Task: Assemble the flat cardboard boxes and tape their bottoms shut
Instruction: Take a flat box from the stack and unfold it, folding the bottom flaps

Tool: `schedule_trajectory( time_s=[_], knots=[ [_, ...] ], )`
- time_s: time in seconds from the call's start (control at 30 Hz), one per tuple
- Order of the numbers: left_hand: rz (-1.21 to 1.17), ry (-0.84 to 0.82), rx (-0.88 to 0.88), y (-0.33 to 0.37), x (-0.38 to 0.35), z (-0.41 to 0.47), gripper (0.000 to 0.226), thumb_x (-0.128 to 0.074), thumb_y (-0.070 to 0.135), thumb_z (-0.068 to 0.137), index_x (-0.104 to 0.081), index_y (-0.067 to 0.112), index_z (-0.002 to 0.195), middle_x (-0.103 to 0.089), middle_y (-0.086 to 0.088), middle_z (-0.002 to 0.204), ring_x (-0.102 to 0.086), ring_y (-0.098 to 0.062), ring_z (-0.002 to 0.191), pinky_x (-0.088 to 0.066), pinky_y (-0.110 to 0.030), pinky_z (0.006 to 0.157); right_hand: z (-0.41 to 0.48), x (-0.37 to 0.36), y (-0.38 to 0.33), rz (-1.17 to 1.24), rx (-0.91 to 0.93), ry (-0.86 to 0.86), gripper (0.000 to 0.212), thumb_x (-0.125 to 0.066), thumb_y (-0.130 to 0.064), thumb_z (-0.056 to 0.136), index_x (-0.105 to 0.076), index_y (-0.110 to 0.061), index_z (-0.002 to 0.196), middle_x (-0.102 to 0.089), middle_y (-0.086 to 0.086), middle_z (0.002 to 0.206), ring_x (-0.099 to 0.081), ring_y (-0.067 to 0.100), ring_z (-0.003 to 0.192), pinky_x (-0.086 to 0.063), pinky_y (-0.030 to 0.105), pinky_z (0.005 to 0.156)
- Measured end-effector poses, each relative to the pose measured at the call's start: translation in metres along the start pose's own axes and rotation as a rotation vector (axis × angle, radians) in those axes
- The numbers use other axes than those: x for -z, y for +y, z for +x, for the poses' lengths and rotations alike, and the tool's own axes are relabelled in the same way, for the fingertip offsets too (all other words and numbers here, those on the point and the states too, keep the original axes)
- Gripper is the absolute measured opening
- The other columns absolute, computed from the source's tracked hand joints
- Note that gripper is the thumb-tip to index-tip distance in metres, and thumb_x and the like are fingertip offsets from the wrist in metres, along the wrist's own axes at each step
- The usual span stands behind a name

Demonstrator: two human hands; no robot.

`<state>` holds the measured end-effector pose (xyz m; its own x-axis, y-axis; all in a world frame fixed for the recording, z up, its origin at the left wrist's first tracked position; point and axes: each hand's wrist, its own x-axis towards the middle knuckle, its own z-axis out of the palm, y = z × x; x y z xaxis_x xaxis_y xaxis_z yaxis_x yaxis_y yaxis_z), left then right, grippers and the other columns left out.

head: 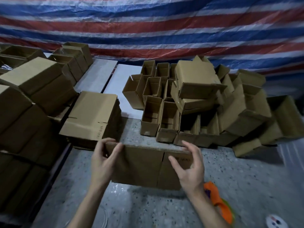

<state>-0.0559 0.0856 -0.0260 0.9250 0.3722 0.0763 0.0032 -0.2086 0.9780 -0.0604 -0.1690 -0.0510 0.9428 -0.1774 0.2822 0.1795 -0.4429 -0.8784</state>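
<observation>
A flat brown cardboard box (144, 165) is held upright in front of me above the speckled floor. My left hand (102, 162) grips its upper left corner, thumb on the near face and fingers behind. My right hand (189, 165) is at its upper right end, with curled fingers over the top edge and the thumb against the near face. A stack of flat boxes (90, 112) lies just beyond my left hand. A heap of assembled open boxes (189, 104) stands behind the held box to the right.
Larger stacks of cardboard boxes (28, 99) fill the left side. A striped red, white and blue tarp (156, 25) hangs at the back. An orange tape dispenser (218, 199) lies on the floor by my right forearm. White boards (121, 83) lie between the piles.
</observation>
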Motion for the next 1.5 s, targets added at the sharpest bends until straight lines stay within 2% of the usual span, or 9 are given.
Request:
schedule_trajectory(
  time_s=[0.17, 0.33, 0.5, 0.77, 1.0, 1.1, 1.27, 1.37, 1.5],
  knots=[
    [0.072, -0.162, 0.306, -0.094, -0.055, -0.055, 0.024, -0.067, 0.042, 0.088, -0.061, 0.026, 0.105, -0.064, 0.006, 0.097, -0.062, -0.019, 0.097, -0.048, -0.024, 0.076, -0.057, 0.010, 0.075, -0.357, -0.253, -0.079, 0.034, -0.087, -0.031, 0.077, -0.071, -0.021, 0.105, -0.047, -0.002, 0.119, -0.053, 0.014, 0.113, -0.050, 0.038, 0.098],
    [0.242, -0.169, 0.440, -0.128, -0.081, -0.088, 0.040, -0.058, 0.051, 0.095, -0.046, 0.036, 0.130, -0.057, 0.004, 0.128, -0.052, -0.015, 0.118, -0.044, -0.036, 0.101, -0.088, 0.015, 0.100, -0.460, -0.332, -0.082, 0.039, -0.087, -0.043, 0.072, -0.071, -0.027, 0.103, -0.048, -0.004, 0.128, -0.053, 0.021, 0.120, -0.053, 0.032, 0.084],
    [0.243, -0.174, 0.488, -0.121, -0.082, -0.083, 0.047, -0.058, 0.050, 0.096, -0.045, 0.031, 0.137, -0.054, 0.003, 0.137, -0.049, -0.020, 0.128, -0.040, -0.036, 0.104, -0.087, 0.013, 0.094, -0.522, -0.293, -0.049, 0.039, -0.089, -0.037, 0.072, -0.072, -0.019, 0.102, -0.056, 0.000, 0.133, -0.057, 0.026, 0.119, -0.058, 0.042, 0.076],
    [0.240, -0.140, 0.448, -0.106, -0.081, -0.091, 0.034, -0.059, 0.048, 0.096, -0.050, 0.039, 0.128, -0.059, 0.009, 0.120, -0.054, -0.015, 0.113, -0.043, -0.033, 0.090, -0.084, 0.014, 0.091, -0.508, -0.333, -0.093, 0.054, -0.084, -0.031, 0.066, -0.058, -0.019, 0.111, -0.054, -0.001, 0.126, -0.051, 0.025, 0.117, -0.045, 0.034, 0.089],
    [0.268, 0.036, 0.411, -0.099, -0.076, -0.089, 0.029, -0.069, 0.048, 0.089, -0.060, 0.032, 0.111, -0.067, 0.010, 0.102, -0.062, -0.012, 0.093, -0.049, -0.037, 0.085, -0.079, 0.037, 0.101, -0.383, -0.186, -0.323, 0.063, -0.058, -0.033, 0.073, -0.047, -0.020, 0.133, -0.033, -0.005, 0.152, -0.031, 0.018, 0.144, -0.037, 0.045, 0.113],
    [0.260, -0.001, 0.373, -0.094, -0.080, -0.090, 0.027, -0.072, 0.050, 0.086, -0.062, 0.034, 0.105, -0.064, 0.021, 0.095, -0.058, 0.006, 0.089, -0.048, -0.029, 0.078, -0.082, 0.040, 0.104, -0.343, -0.147, -0.274, 0.060, -0.067, -0.045, 0.076, -0.053, -0.019, 0.128, -0.042, -0.002, 0.146, -0.037, 0.019, 0.141, -0.036, 0.042, 0.114],
    [0.249, 0.010, 0.438, -0.095, -0.084, -0.100, 0.025, -0.070, 0.046, 0.089, -0.061, 0.029, 0.104, -0.064, 0.017, 0.097, -0.057, 0.006, 0.090, -0.043, -0.030, 0.077, -0.077, 0.037, 0.102, -0.359, -0.065, -0.089, 0.039, -0.076, -0.040, 0.081, -0.069, -0.010, 0.104, -0.064, 0.002, 0.113, -0.063, 0.025, 0.108, -0.052, 0.035, 0.093],
    [0.246, 0.019, 0.458, -0.099, -0.081, -0.102, 0.025, -0.069, 0.045, 0.090, -0.060, 0.027, 0.104, -0.064, 0.015, 0.094, -0.057, 0.004, 0.088, -0.043, -0.032, 0.075, -0.077, 0.037, 0.099, -0.419, 0.021, -0.111, 0.030, -0.082, -0.017, 0.080, -0.076, -0.014, 0.110, -0.064, 0.007, 0.114, -0.063, 0.029, 0.106, -0.057, 0.047, 0.087],
    [0.250, 0.029, 0.476, -0.100, -0.080, -0.103, 0.026, -0.067, 0.044, 0.092, -0.058, 0.024, 0.106, -0.062, 0.013, 0.094, -0.056, 0.002, 0.085, -0.042, -0.029, 0.070, -0.081, 0.035, 0.098, -0.346, 0.010, -0.167, 0.040, -0.086, -0.005, 0.074, -0.079, -0.022, 0.110, -0.063, 0.009, 0.127, -0.055, 0.040, 0.122, -0.047, 0.064, 0.098]
  ],
)
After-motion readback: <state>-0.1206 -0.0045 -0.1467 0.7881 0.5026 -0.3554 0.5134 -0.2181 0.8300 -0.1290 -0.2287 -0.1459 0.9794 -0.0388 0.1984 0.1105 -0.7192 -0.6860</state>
